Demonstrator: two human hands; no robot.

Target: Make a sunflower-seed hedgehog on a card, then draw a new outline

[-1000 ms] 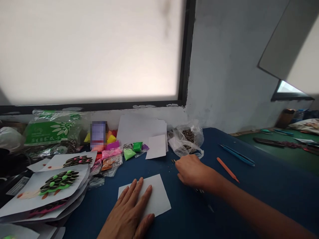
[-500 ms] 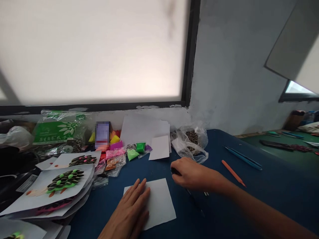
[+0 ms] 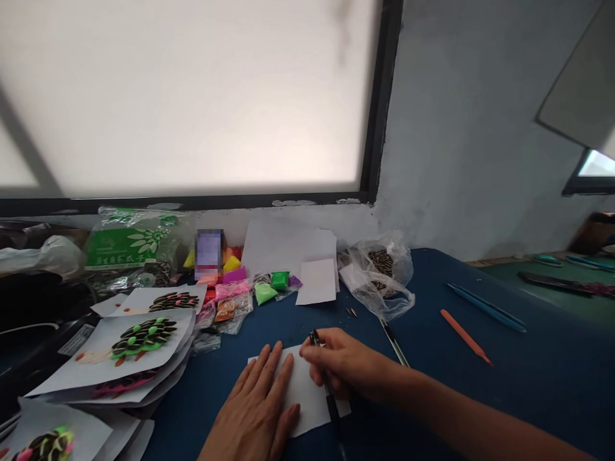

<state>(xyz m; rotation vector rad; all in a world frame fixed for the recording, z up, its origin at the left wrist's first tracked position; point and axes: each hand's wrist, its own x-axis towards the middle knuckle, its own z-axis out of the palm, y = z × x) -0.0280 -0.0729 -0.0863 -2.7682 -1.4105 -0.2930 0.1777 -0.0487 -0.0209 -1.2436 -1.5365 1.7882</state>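
Observation:
A white sheet of paper (image 3: 307, 410) lies on the blue tabletop in front of me. My left hand (image 3: 257, 406) rests flat on its left side, fingers stretched out. My right hand (image 3: 341, 362) is above the sheet's right part, its fingers closed round a black pen (image 3: 332, 410). One end of the pen sticks up past the fingertips and the other points toward me. Another pen (image 3: 394, 342) lies just beyond my right wrist, beside a clear plastic bag of striped sunflower seeds (image 3: 382, 266). A few loose seeds (image 3: 352, 312) lie close by.
Paper sheets with seed-and-clay hedgehog pictures (image 3: 144, 339) are stacked at left. Colourful clay packets (image 3: 233, 291) and blank white paper (image 3: 317, 282) lie at the back, near a green seed bag (image 3: 125, 246). An orange tool (image 3: 466, 336) and blue tweezers (image 3: 485, 307) lie at right.
My right hand has moved left with the pen, from beside the sheet to over it. My left hand stays flat on the paper. The view has shifted slightly left.

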